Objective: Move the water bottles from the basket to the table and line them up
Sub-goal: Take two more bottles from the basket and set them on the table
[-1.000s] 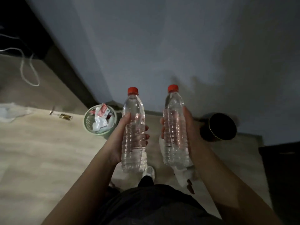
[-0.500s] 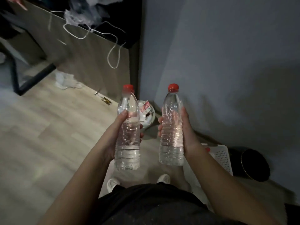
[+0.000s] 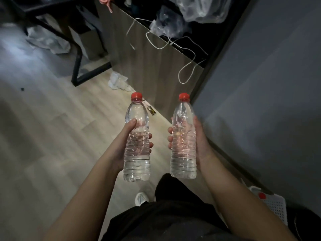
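Head view, dim room. Two clear plastic water bottles, ribbed through the lower body, smooth at the shoulder, each with a red screw cap, both upright and full. Left bottle (image 3: 136,145): held in the left hand (image 3: 124,146), thumb laid high on the near side, fingers (image 3: 150,145) curled round the far side, the grasp closed about the bottle's middle. Right bottle (image 3: 183,143): held in the right hand (image 3: 199,145), palm against its right flank, fingertips (image 3: 169,135) showing at the left edge, likewise wrapped firmly round the ribbed section. The two bottles stand apart, side by side in the air, above the floor (image 3: 52,136), pale wood-grain planks, matt. Basket (image 3: 276,204): white perforated plastic, at the lower right against the grey wall (image 3: 260,84), only a corner visible, with one more red cap (image 3: 262,195) showing inside it. Tabletop (image 3: 189,44): dark surface on a wood-grain side panel, ahead of the bottles, carrying crumpled clear plastic bags (image 3: 199,9); a thin white cord (image 3: 187,66) hangs in loops over its edge. Crumpled white wrapping (image 3: 118,81) lies on the floor by the panel's foot. Black metal frame (image 3: 76,66), at the upper left. One pale shoe (image 3: 141,198) below the bottles; dark clothing at the bottom edge.
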Available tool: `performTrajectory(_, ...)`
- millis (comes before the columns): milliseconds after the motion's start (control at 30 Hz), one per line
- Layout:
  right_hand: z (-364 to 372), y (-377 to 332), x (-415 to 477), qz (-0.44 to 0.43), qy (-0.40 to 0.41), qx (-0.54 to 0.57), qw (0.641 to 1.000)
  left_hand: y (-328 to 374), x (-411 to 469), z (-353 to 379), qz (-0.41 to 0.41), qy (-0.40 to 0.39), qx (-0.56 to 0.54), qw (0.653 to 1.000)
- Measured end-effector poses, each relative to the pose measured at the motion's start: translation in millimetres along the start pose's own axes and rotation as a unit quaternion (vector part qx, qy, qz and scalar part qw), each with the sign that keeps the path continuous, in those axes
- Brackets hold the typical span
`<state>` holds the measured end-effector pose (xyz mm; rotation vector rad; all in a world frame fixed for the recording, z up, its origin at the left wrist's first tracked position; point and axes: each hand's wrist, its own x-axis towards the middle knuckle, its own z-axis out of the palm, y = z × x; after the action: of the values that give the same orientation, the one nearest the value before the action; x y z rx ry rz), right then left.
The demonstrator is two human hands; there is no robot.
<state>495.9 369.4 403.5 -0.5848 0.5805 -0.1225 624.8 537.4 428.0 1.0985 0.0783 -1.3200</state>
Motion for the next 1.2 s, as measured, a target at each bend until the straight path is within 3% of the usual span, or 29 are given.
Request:
performTrajectory(267, 39, -7, 91, 0.054, -0.015, -0.023, 0.998, 44, 32, -56, 0.059, 0.037, -0.063, 0.996)
performTrajectory(700, 110, -70, 285, 0.137, -0.067, -0.062, 0.986, 192, 126, -102, 0.083, 0.114, -0.154, 0.978)
performTrajectory(1200, 184, -89, 403, 0.158, -0.099, -0.013, 0.982, 295, 178, -175, 0.120, 0.073, -0.251, 0.958)
